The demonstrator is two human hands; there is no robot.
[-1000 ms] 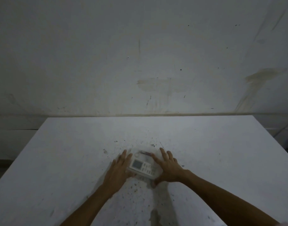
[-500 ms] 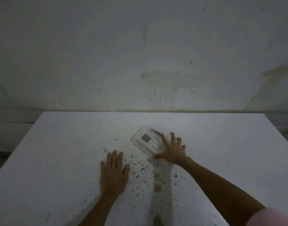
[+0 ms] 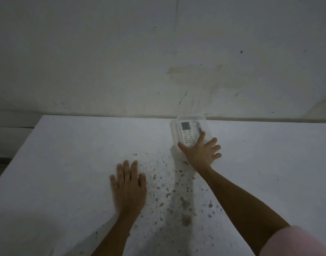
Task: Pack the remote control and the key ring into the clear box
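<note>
The clear box (image 3: 204,124) lies closed at the far edge of the white table (image 3: 66,163), close to the wall. Inside it I see the white remote control (image 3: 187,133) with its small screen facing up, and a dark key ring (image 3: 198,126) beside it on the right. My right hand (image 3: 201,154) rests with spread fingers on the near end of the box, index finger over the lid. My left hand (image 3: 129,183) lies flat and open on the table, well to the left and nearer to me, touching nothing else.
Dark specks and stains (image 3: 184,202) are scattered over the table between my arms. A stained pale wall (image 3: 158,61) rises directly behind the table's far edge. A pink sleeve (image 3: 297,242) shows at the lower right.
My right hand has pushed the box away from me to the table's far edge. My left hand let go of the box and now lies flat on the table.
</note>
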